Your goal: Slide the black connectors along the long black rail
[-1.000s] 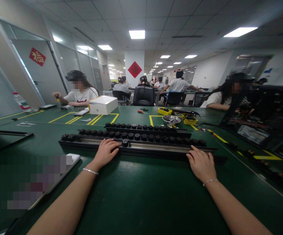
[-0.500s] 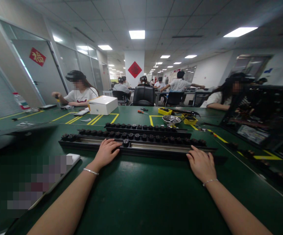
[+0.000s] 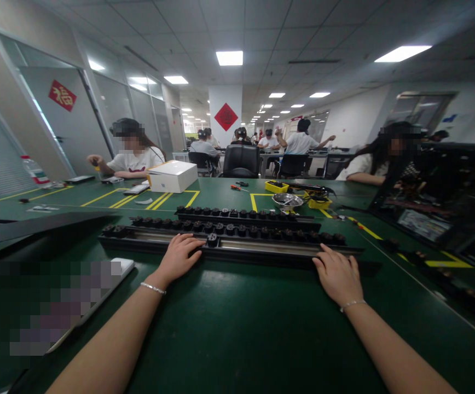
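A long black power strip housing (image 3: 262, 256) lies across the green table in front of me, with bare metal-coloured strips along its channel. My left hand (image 3: 180, 254) rests over its near edge left of centre, thumb in front and fingers over the channel. Just beside those fingertips sits a single round black socket module (image 3: 212, 239). At the right end, my right hand (image 3: 340, 273) curls over the same housing, thumb on the near side. Two more socket modules (image 3: 114, 231) sit at the left end. Behind are further rows of black socket modules (image 3: 241, 230).
A pixelated white-edged device (image 3: 122, 266) lies at my left, below a dark panel (image 3: 36, 227). Beyond the rows stand a metal bowl (image 3: 287, 200), a yellow tray (image 3: 276, 186) and a white box (image 3: 174, 176). A dark computer case (image 3: 430, 202) stands right. Co-workers sit across.
The lone socket module has shifted very slightly right beside my left fingers. The dark panel at left has moved and reaches further right. My right hand stays put. A distant co-worker raised their arms.
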Demonstrator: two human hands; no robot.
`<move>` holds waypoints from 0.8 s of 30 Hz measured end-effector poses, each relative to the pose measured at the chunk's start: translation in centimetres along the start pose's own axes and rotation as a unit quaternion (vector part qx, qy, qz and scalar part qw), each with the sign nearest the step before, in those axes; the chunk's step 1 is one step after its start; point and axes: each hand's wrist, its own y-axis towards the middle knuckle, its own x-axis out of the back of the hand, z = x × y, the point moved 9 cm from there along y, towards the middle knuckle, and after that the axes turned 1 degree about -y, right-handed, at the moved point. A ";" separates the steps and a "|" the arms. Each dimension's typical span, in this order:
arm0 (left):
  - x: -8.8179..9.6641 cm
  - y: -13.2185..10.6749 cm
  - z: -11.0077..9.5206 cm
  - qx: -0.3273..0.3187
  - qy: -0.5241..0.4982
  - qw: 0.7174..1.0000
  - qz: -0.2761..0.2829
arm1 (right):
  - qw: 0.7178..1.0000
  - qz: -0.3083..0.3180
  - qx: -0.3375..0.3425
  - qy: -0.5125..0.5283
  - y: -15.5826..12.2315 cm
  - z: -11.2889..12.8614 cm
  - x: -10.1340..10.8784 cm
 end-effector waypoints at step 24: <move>-0.7 0.0 -0.4 0.006 0.019 0.999 0.045 | 1.000 -0.001 -0.002 0.000 0.0 0.0 -0.1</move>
